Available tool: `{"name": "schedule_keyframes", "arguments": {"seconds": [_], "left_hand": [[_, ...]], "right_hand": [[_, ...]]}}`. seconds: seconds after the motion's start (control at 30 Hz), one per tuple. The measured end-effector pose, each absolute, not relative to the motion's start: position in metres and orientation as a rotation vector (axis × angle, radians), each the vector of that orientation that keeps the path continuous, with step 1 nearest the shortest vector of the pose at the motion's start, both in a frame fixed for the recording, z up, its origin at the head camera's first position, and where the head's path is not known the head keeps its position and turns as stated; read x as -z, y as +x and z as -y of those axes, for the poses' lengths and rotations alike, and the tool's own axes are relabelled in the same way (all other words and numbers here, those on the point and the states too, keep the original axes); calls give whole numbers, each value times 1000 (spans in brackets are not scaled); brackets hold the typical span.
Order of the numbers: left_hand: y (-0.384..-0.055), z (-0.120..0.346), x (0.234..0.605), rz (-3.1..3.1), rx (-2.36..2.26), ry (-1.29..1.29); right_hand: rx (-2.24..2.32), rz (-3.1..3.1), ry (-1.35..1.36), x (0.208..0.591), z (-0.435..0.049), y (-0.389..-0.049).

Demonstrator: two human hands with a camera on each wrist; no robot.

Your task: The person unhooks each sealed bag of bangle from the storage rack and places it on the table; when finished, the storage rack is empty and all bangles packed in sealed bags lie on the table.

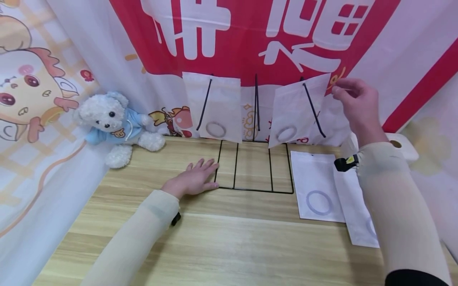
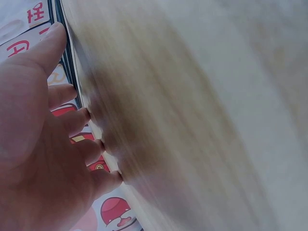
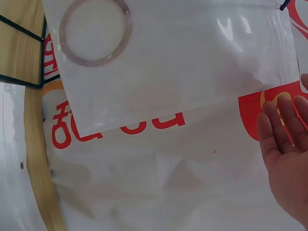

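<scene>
A black wire rack (image 1: 270,171) stands on the table, with long hooks rising at its back. On the left hook hangs a white pouch (image 1: 223,103) with a grey ring showing low on it. Tilted on the right hook is a second white pouch (image 1: 291,105), also with a ring; it fills much of the right wrist view. My right hand (image 1: 359,105) is raised beside this pouch's upper corner, fingers gently bent, holding nothing. With fingers spread, my left hand (image 1: 191,178) rests on the table, touching the rack's left side.
Two more white pouches, a near one (image 1: 316,178) and a partly covered one (image 1: 358,222), lie right of the rack. A white plush bear (image 1: 111,119) in blue sits at the back left. A white object (image 1: 406,147) lies behind my right forearm. Printed cloth (image 1: 243,47) hangs behind.
</scene>
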State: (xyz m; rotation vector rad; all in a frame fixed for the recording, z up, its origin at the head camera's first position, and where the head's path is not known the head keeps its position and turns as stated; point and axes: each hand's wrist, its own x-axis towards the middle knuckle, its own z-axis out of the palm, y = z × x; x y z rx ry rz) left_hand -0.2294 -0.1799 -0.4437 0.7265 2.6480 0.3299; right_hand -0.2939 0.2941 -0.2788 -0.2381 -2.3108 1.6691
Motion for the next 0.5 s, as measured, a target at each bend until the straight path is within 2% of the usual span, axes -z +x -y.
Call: {"name": "schedule_keyframes", "arguments": {"seconds": [0.5], "left_hand": [[-231,181,445,-2643,-336,706]], "right_hand": [[-1846,2194,-178,272,-286,-299]]}}
